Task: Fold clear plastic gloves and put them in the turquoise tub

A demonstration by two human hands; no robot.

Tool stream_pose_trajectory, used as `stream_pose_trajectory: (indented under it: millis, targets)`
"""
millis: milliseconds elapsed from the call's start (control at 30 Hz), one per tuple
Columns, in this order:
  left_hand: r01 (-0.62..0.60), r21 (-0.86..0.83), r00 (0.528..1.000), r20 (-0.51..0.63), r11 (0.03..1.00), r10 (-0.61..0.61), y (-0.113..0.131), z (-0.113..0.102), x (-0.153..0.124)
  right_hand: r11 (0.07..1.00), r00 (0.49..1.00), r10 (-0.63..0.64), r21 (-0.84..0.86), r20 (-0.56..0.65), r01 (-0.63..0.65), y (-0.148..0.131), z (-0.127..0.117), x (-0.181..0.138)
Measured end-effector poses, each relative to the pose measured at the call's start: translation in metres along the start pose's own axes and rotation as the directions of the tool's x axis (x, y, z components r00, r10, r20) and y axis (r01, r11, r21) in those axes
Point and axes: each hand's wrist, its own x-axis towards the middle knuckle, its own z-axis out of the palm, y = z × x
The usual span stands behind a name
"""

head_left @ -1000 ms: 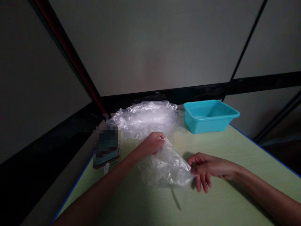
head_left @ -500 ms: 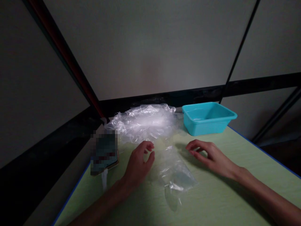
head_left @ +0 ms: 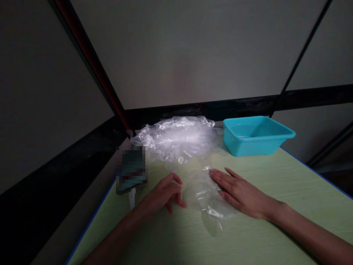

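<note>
A clear plastic bag (head_left: 205, 197) lies spread on the pale green table (head_left: 176, 243) between my hands. My right hand (head_left: 241, 191) rests flat with fingers stretched out, on the bag's right side. Just left of the bag, my left hand (head_left: 168, 191) hovers with its fingers bent and apart, holding nothing. Behind both hands sits a crumpled heap of clear plastic bags (head_left: 179, 138).
A turquoise plastic basin (head_left: 256, 138) stands at the back right of the table. On the left is a phone (head_left: 132, 171), partly blurred out, with a white strip below it. Pale panels with dark frames rise behind the table.
My right hand has come down and flattened onto the bag. My left hand has turned, its fingers now pointing lower and spread apart. The view has shifted slightly.
</note>
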Motion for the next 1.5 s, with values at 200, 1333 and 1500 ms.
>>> stream_pose_trajectory:
  millis: [200, 1333, 1500]
  targets:
    - [-0.050, -0.208, 0.894, 0.426, 0.977, 0.136, -0.004, -0.019, -0.001, 1.000, 1.000, -0.018, 0.019, -0.017, 0.019, 0.002, 0.002, 0.000]
    - [-0.518, 0.797, 0.800, 0.322, 0.311, 0.507, 0.002, 0.067, 0.006, 0.991, 0.997, 0.026, -0.129, -0.074, -0.036, -0.006, 0.013, 0.009]
    - [-0.454, 0.852, 0.856, 0.334, 0.263, 0.395, -0.010, 0.067, 0.015, 0.986, 0.996, 0.019, -0.162, -0.083, -0.032, -0.006, 0.015, 0.009]
